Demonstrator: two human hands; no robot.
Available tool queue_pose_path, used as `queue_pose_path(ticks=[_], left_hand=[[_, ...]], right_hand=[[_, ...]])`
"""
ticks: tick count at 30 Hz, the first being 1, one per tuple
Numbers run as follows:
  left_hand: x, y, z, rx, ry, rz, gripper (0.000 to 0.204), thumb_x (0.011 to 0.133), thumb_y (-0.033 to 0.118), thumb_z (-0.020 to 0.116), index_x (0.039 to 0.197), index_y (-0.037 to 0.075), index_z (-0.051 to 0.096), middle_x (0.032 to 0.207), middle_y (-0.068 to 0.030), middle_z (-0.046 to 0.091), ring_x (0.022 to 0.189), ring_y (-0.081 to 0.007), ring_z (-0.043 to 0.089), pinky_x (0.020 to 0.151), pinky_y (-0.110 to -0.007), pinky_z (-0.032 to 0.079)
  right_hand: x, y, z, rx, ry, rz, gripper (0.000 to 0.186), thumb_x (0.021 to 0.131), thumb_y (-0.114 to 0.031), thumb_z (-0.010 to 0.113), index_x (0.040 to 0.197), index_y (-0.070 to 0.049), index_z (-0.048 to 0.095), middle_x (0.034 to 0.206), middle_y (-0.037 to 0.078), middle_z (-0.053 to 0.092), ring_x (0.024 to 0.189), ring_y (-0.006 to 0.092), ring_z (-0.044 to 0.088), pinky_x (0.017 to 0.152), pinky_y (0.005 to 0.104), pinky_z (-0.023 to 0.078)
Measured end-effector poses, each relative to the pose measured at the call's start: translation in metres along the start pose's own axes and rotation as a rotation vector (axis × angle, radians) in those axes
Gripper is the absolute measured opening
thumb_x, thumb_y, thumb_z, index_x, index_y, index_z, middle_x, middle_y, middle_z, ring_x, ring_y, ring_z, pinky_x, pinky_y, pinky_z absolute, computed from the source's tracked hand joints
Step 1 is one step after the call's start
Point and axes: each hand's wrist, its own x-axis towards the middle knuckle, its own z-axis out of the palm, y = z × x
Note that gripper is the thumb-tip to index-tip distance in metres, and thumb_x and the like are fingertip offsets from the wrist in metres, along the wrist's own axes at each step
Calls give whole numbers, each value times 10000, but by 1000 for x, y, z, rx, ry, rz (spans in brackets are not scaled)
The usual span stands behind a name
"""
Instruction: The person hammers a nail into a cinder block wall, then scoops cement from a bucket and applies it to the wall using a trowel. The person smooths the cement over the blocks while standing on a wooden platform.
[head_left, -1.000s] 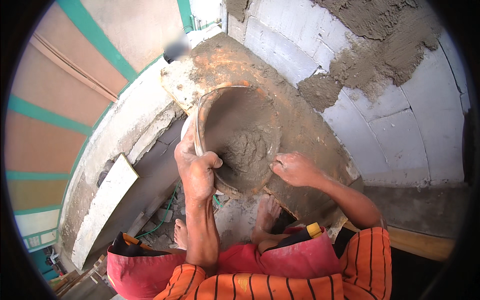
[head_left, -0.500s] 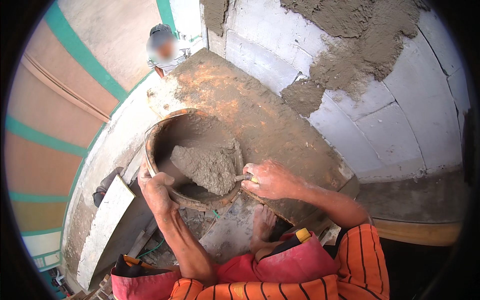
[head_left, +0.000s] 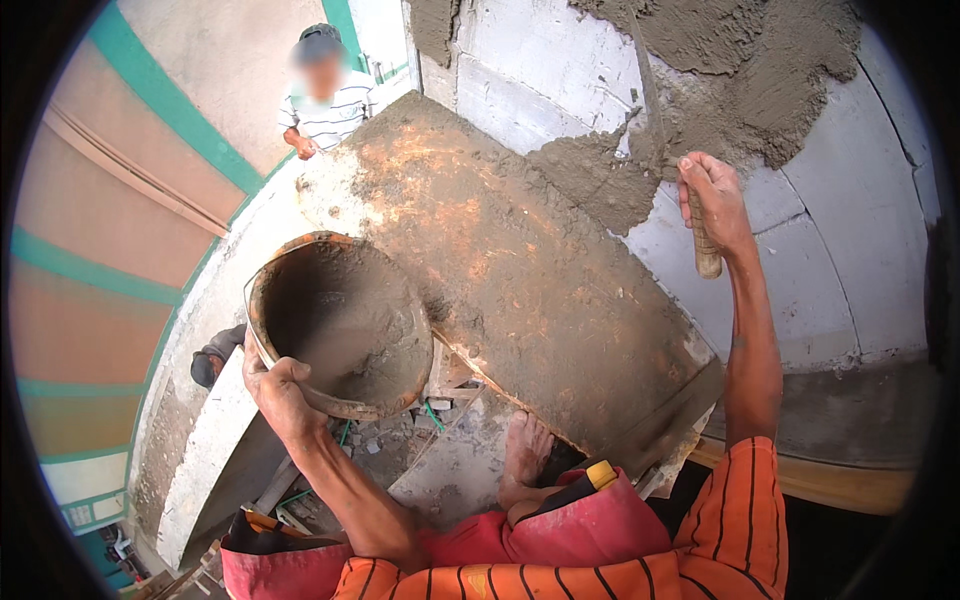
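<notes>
My left hand [head_left: 282, 398] grips the near-left rim of a round, mortar-coated bucket [head_left: 350, 409], its fingers partly hidden behind the side. The bucket tilts, with wet grey mortar [head_left: 375, 335] inside. At the block wall on the right, my raised right hand [head_left: 717, 200] is closed round the wooden handle of a trowel [head_left: 708, 262]. The thin blade shows nearly edge-on, pointing up along the wall against wet mortar [head_left: 745, 95]. A mortar-smeared board [head_left: 540, 310] lies between bucket and wall.
Pale blocks [head_left: 800, 270] show below the mortar. My bare foot [head_left: 525, 450] stands by the board's near edge. Rubble [head_left: 385, 455] lies below the bucket. One person [head_left: 325, 105] stands beyond the board's far corner; another [head_left: 215, 358] is low at the left, beside a white slab [head_left: 215, 450].
My right hand has swung the trowel from the bucket up to the wall at the right; its mortar load no longer shows on the blade. The bucket, in my left hand, has shifted left.
</notes>
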Motion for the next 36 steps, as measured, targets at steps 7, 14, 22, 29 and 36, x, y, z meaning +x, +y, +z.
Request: queue_pose_path(ticks=[7, 14, 22, 29, 36], left_hand=[[-10, -9, 21, -87, -242, -81, 737, 543, -73, 419, 1268, -55, 552, 946, -40, 636, 683, -82, 547, 565, -166, 397], [-43, -29, 58, 67, -446, -11, 776, 504, -40, 519, 1278, -17, 565, 1286, -152, 573, 1244, -284, 454, 1096, -310, 265], [-35, -17, 56, -206, -490, -224, 861, 464, -58, 453, 1324, -98, 487, 1293, -137, 547, 1196, -200, 489, 950, -203, 381], [-32, -33, 60, -285, -437, -274, 830, 487, -80, 434, 1313, -66, 512, 1180, -84, 583, 884, -107, 564, 685, -175, 447], [-28, -57, 64, -350, -365, -308, 794, 499, -86, 406, 1284, -70, 521, 1108, -107, 615, 913, -162, 595, 766, -205, 469]], right_hand=[[-53, -44, 59, -1089, -372, -435, 262, 834, -307, 619, 885, -50, 636, 677, 164, 636, 675, 330, 642, 656, 458, 486], [-103, 6, 146, -931, -876, -391, 312, 858, -315, 552, 913, -22, 647, 839, 196, 680, 823, 390, 658, 752, 471, 502], [-121, 34, 140, -528, -900, -123, 454, 894, -389, 513, 1096, -7, 652, 1038, 227, 659, 1015, 410, 597, 882, 474, 466], [-117, 38, 117, -522, -739, -97, 411, 870, -347, 577, 1061, 10, 643, 975, 238, 655, 952, 401, 614, 820, 439, 480], [-115, 43, 93, -589, -638, -159, 383, 849, -320, 625, 1030, 17, 634, 922, 241, 650, 901, 400, 619, 769, 440, 485]])
